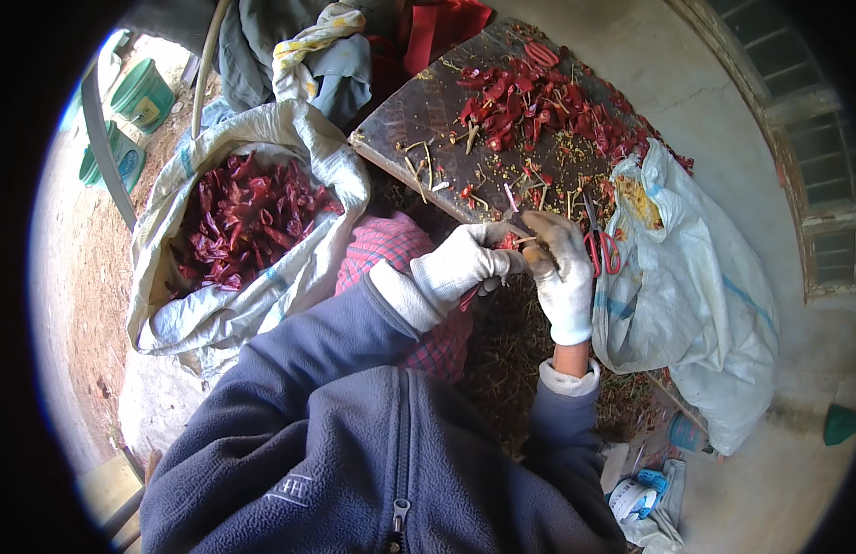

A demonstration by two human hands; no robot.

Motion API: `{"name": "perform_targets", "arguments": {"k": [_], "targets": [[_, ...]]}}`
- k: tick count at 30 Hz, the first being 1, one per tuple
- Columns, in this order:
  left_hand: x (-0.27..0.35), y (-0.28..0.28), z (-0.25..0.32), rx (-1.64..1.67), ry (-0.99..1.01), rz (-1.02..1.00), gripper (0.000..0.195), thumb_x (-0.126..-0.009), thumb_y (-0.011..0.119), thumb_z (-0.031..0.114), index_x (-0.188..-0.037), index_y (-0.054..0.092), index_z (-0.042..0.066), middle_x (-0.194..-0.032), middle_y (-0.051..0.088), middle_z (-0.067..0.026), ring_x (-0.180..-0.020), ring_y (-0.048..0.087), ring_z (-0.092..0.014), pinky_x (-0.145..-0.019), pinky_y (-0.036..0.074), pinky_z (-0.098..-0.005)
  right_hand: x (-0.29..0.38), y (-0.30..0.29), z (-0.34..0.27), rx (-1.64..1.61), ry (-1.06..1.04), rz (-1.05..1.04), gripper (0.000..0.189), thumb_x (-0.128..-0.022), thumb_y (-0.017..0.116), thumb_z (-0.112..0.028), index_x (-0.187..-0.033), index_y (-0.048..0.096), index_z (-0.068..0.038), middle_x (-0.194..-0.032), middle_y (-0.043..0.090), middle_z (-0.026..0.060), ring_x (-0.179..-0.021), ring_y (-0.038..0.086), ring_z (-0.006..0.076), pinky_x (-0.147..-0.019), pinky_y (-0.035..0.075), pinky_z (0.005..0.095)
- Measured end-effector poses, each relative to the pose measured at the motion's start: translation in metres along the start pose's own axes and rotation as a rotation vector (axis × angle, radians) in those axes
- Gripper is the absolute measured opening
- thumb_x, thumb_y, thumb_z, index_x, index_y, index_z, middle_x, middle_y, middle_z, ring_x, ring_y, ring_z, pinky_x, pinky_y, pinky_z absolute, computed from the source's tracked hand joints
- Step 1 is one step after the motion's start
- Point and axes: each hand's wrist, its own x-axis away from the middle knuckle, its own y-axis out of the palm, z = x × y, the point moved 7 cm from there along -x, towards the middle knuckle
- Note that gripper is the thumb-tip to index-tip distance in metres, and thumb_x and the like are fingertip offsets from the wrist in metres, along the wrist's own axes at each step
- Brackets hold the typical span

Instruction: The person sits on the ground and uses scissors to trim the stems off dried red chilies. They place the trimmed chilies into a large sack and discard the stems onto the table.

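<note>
White work gloves cover both hands, which meet just off the near edge of a dark board (441, 131). My left hand (469, 266) is closed on a dried red chili pepper (509, 242), whose pale stem points to the right. The fingers of my right hand (556, 266) are bent at that stem; whether they pinch it is unclear. Red-handled scissors (602, 253) lie at the board's edge, right of my right hand. A heap of dried red chilies (525, 104) covers the board's far part, with cut stems and yellow seeds scattered nearer. A second red handle (540, 54) shows beyond the heap.
An open woven sack (324, 138) of dried chilies (251, 218) stands at the left. Another white woven sack (691, 277) hangs against the board's right side. Green buckets (144, 97) stand at the far left. Draped clothes (317, 55) lie behind the open sack.
</note>
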Motion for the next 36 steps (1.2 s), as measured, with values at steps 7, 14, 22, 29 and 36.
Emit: {"name": "perform_targets", "arguments": {"k": [7,14,22,29,36], "targets": [[0.001,0.007,-0.002,-0.049,-0.050,-0.137,0.021,-0.082,0.072,0.014,-0.101,0.070,0.005,-0.065,0.059,0.0007,-0.049,0.051,-0.007,-0.045,0.040,-0.0234,-0.004,0.006,-0.020,0.097,-0.290,-0.114,0.017,-0.088,0.064,-0.018,-0.102,0.069,-0.008,-0.102,0.066,0.0089,-0.095,0.063,0.0279,-0.081,0.051,0.0364],[0.001,0.011,-0.002,-0.428,-0.070,-0.054,0.016,-0.082,0.075,0.018,-0.091,0.070,0.004,-0.064,0.063,-0.0004,-0.054,0.056,-0.007,-0.050,0.044,-0.0244,0.005,0.005,0.004,-0.014,-0.050,-0.061,0.015,-0.089,0.068,-0.021,-0.085,0.063,-0.007,-0.085,0.063,0.0058,-0.081,0.062,0.0216,-0.073,0.050,0.0338],[0.002,0.010,0.011,-0.507,0.182,-0.013,0.017,-0.081,0.078,0.018,-0.080,0.067,0.006,-0.063,0.061,0.0012,-0.053,0.055,-0.007,-0.050,0.044,-0.0231,0.063,-0.021,0.083,0.151,0.223,-0.356,0.016,-0.075,0.079,-0.016,-0.084,0.072,-0.004,-0.089,0.069,0.0114,-0.087,0.068,0.0264,-0.078,0.052,0.0355],[-0.007,0.005,-0.012,-0.222,-0.027,0.042,0.020,-0.082,0.079,0.019,-0.076,0.064,0.006,-0.063,0.058,0.0028,-0.057,0.051,-0.005,-0.052,0.041,-0.0231,0.046,-0.087,0.215,0.822,0.647,-0.002,0.051,-0.076,0.079,-0.022,-0.120,0.059,-0.006,-0.110,0.065,0.0201,-0.103,0.063,0.0382,-0.091,0.050,0.0420],[-0.012,0.005,-0.016,-0.193,0.012,0.083,0.018,-0.080,0.081,0.018,-0.084,0.068,0.006,-0.064,0.057,0.0036,-0.055,0.050,-0.006,-0.051,0.041,-0.0232,0.028,-0.089,0.270,1.062,0.924,-0.322,0.059,-0.070,0.074,-0.019,-0.124,0.055,-0.005,-0.121,0.061,0.0238,-0.112,0.059,0.0396,-0.094,0.050,0.0448]]}}
